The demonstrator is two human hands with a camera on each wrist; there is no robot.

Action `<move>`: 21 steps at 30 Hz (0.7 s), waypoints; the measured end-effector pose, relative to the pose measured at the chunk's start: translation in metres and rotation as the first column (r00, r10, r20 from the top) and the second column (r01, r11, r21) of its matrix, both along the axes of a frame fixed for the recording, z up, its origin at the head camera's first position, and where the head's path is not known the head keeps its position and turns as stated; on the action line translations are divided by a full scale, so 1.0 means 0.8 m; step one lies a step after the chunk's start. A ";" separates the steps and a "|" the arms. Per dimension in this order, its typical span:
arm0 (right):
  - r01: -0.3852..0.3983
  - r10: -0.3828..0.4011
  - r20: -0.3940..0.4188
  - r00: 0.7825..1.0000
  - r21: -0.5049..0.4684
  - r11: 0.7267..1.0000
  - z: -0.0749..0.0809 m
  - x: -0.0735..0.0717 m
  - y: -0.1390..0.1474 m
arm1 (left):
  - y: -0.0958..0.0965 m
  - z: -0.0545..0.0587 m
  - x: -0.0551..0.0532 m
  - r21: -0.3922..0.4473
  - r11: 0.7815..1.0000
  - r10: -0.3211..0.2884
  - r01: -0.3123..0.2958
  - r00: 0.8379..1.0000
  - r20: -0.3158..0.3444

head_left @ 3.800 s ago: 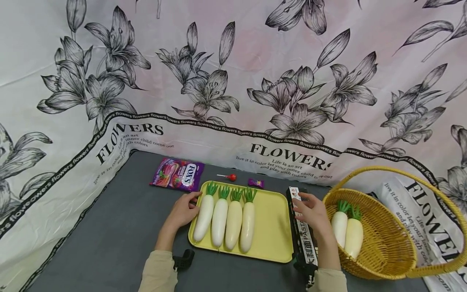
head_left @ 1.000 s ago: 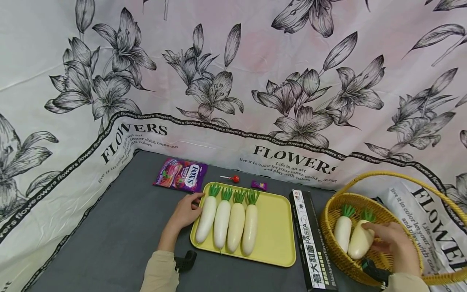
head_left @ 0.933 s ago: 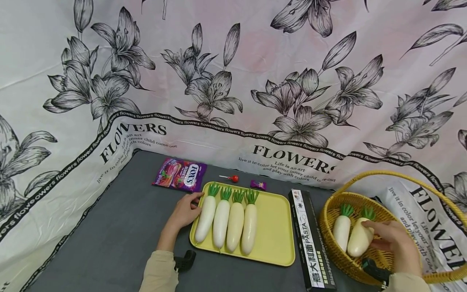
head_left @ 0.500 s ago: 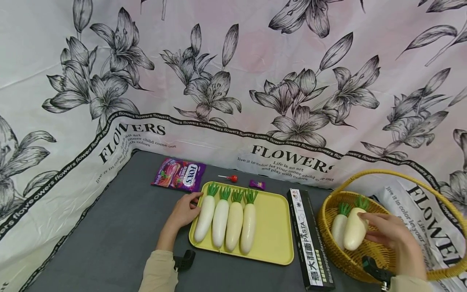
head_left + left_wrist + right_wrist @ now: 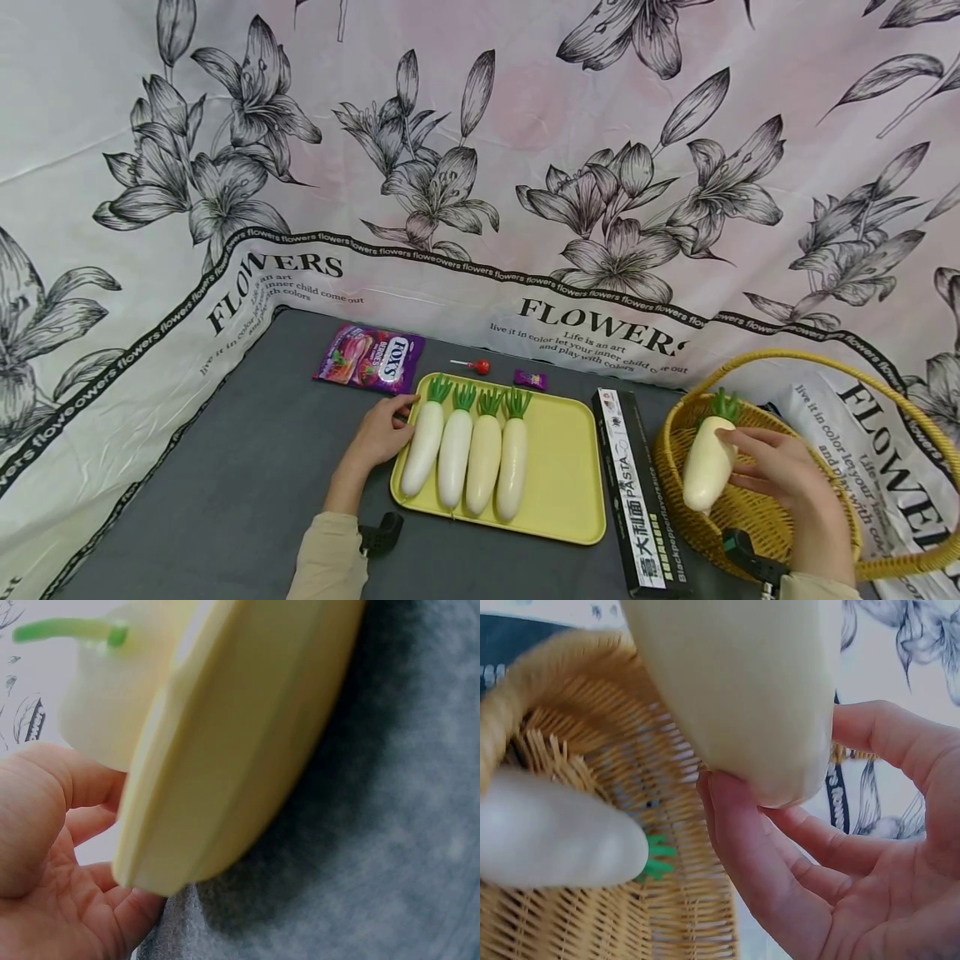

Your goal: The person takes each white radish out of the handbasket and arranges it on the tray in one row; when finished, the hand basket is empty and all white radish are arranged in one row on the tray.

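Note:
My right hand [image 5: 776,471] pinches a cream-white toy radish [image 5: 708,467] with green leaves, holding it up over the yellow wicker basket [image 5: 772,525]. In the right wrist view, thumb and fingers grip the radish's side and blunt end. Below it, a whiter radish [image 5: 562,829] lies in the basket; the held one hides it in the head view. My left hand [image 5: 381,432] holds the left rim of a yellow tray [image 5: 562,467]; in the left wrist view its fingertips disappear behind the rim. Several radishes [image 5: 483,467] lie side by side across the tray's left half, leaves away from me.
A black pasta box [image 5: 637,492] lies between tray and basket. Behind the tray are a purple candy bag [image 5: 370,358], a red lollipop [image 5: 482,367] and a small purple candy [image 5: 530,380]. The basket's tall handle [image 5: 892,392] arches on its right. A flowered cloth hangs behind.
My right hand went from the pasta box to the basket, took hold of the cream-white radish, then raised it and moved it left over the whiter one. My left hand stays at the tray.

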State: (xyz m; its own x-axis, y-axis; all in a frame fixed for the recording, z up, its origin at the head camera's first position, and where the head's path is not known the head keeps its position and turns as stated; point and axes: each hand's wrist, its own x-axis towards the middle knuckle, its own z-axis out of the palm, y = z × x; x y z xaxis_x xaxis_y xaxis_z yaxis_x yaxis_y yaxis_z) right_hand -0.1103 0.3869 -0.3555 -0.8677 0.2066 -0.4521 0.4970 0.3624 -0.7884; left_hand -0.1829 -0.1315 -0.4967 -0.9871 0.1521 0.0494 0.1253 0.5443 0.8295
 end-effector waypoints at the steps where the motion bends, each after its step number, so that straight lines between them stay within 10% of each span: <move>1: -0.001 0.001 -0.008 1.000 0.004 1.000 0.000 0.000 -0.003 | 0.000 0.000 0.000 0.000 1.000 0.000 0.000 1.000 0.000; 21: -0.006 0.010 -0.116 0.993 0.040 0.999 -0.002 -0.002 -0.077 | -0.001 0.001 0.000 -0.005 1.000 -0.001 0.001 1.000 -0.002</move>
State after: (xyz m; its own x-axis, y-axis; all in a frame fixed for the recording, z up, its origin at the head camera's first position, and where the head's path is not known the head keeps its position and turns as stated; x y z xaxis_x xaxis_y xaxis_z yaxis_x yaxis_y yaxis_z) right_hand -0.1116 0.3253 -0.3568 -0.9157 0.2151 -0.3396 0.3997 0.3983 -0.8256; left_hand -0.1826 -0.1321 -0.4958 -0.9869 0.1530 0.0510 0.1277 0.5485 0.8263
